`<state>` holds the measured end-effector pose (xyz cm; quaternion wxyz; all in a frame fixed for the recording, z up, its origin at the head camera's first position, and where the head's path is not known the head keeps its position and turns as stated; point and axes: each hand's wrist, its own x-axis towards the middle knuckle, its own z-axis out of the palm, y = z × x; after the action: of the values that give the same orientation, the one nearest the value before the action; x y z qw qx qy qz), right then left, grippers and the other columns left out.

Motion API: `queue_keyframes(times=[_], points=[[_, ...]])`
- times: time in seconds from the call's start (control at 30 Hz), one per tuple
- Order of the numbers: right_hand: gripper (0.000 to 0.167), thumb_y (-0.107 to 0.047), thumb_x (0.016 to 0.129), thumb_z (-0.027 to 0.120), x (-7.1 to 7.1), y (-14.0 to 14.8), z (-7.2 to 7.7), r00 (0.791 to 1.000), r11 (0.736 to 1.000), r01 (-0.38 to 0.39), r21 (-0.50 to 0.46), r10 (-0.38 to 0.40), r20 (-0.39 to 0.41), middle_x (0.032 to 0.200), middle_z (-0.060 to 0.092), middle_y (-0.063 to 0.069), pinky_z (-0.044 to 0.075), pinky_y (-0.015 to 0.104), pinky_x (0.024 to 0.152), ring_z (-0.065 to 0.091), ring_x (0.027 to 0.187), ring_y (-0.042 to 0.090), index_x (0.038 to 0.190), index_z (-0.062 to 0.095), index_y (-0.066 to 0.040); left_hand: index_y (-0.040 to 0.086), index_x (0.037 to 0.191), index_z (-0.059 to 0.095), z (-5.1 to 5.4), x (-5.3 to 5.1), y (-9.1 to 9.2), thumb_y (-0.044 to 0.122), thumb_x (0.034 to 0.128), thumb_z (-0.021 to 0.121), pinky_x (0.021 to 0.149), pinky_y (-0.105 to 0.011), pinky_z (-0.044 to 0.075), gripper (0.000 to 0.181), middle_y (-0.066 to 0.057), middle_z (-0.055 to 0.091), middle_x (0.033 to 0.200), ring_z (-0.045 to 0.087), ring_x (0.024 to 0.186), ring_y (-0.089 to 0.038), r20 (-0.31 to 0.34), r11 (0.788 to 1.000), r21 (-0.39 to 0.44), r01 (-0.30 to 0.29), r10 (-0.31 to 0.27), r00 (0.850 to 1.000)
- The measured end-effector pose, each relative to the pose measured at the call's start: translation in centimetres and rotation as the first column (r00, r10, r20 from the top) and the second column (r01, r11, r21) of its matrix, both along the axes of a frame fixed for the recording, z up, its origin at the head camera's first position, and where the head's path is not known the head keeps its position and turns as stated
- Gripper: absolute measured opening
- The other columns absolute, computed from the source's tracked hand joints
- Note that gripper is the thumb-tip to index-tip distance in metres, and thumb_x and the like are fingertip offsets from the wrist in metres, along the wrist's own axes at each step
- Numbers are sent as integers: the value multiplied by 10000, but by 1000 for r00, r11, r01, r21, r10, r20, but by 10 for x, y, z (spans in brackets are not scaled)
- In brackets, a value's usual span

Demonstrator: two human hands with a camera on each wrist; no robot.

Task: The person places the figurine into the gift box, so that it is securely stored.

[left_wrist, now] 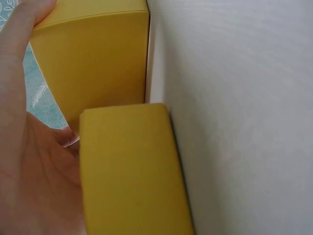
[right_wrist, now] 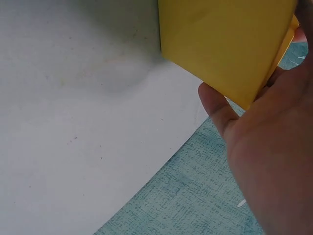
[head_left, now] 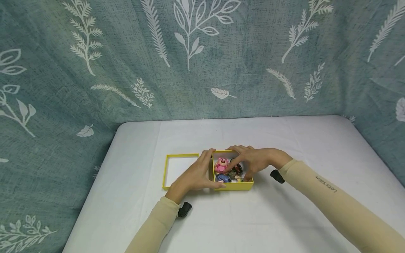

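A yellow box without its lid stands on the white table, holding several small figures. Among them are a pink bear figure, a dark-coloured figure and a blue piece. My left hand grips the box's left side, thumb at the near corner and fingers at the far corner. My right hand spreads over the right end. One of its fingers reaches in beside the pink bear, the thumb lies near the front right corner, and other fingers lie at the far edge. No figure is plainly pinched.
A shallow lid with yellow rim lies with its white inside up, left of the box and partly behind my left hand. Black wrist cameras sit at both wrists. A patterned green cloth hangs behind the white table.
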<state>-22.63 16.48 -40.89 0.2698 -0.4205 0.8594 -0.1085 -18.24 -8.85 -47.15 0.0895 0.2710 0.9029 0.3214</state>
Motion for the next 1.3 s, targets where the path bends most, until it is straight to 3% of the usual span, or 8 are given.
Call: queue_keyframes(times=[0.27, 0.53, 0.67, 0.83, 0.93, 1.07, 1.2, 1.3], points=[[603, -274, 756, 847, -1, 5, -5, 1000, 998, 11, -64, -10, 17, 1592, 194, 145, 209, 665, 1095, 101, 1484, 381, 1292, 618, -426, 160, 1558, 121, -1, 0, -1, 666, 668, 779, 1060, -447, 451, 1217, -67, 307, 1518, 451, 1332, -243, 7, 1000, 8, -1, 1, 1000], [508, -291, 781, 819, -2, 12, -7, 997, 974, 51, -220, -36, 73, 1588, 249, 145, 127, 741, 1081, 76, 1487, 410, 1263, 664, -337, 161, 1563, 114, -1, 0, -1, 664, 668, 783, 1062, -447, 448, 1225, -68, 310, 1520, 445, 1348, -259, 9, 1000, 0, -2, 2, 1000], [565, -320, 794, 802, 0, 15, -3, 995, 959, 68, -277, -43, 94, 1592, 243, 138, 116, 778, 1061, 82, 1488, 410, 1328, 619, -300, 189, 1580, 56, 1, 1, -2, 707, 650, 770, 1075, -465, 432, 1282, -73, 278, 1548, 408, 1384, -277, 20, 1000, -13, 1, 0, 1000], [691, -345, 828, 771, 1, 17, 1, 994, 950, 80, -303, -53, 96, 1604, 216, 24, 162, 741, 1072, 105, 1496, 329, 1452, 473, -338, 315, 1559, -114, 8, 3, -7, 726, 616, 778, 1123, -493, 369, 1361, -40, 138, 1623, 280, 1465, -270, 37, 1000, 15, -10, 9, 999], [695, -365, 840, 763, 3, 16, 2, 995, 946, 89, -312, -68, 79, 1604, 230, 17, 141, 743, 1076, 105, 1500, 329, 1464, 456, -336, 366, 1540, -133, 16, 3, -19, 651, 627, 824, 1131, -501, 354, 1353, -4, 127, 1627, 263, 1473, -250, 44, 997, 65, -49, 46, 998], [675, -386, 828, 773, 7, 18, 3, 991, 932, 131, -339, -121, 49, 1595, 257, 96, 118, 745, 1081, 106, 1494, 380, 1434, 509, -248, 374, 1550, -87, 22, 2, -44, 568, 642, 861, 1120, -514, 364, 1327, 10, 155, 1618, 275, 1468, -232, 42, 991, 85, -106, 102, 994], [698, -397, 805, 793, 15, 17, 7, 985, 909, 164, -383, -174, 9, 1588, 266, 117, 123, 727, 1090, 114, 1493, 382, 1420, 521, -213, 305, 1573, -47, 22, 2, -73, 590, 620, 863, 1129, -538, 340, 1348, -40, 135, 1625, 224, 1485, -261, 17, 988, 34, -150, 149, 989], [735, -403, 789, 806, 21, 12, 7, 983, 907, 152, -394, -179, -33, 1585, 274, 96, 143, 687, 1099, 119, 1496, 361, 1437, 499, -240, 238, 1584, -16, 18, 4, -95, 616, 593, 863, 1135, -579, 306, 1378, -93, 129, 1623, 185, 1489, -322, 11, 984, -13, -178, 178, 984]])
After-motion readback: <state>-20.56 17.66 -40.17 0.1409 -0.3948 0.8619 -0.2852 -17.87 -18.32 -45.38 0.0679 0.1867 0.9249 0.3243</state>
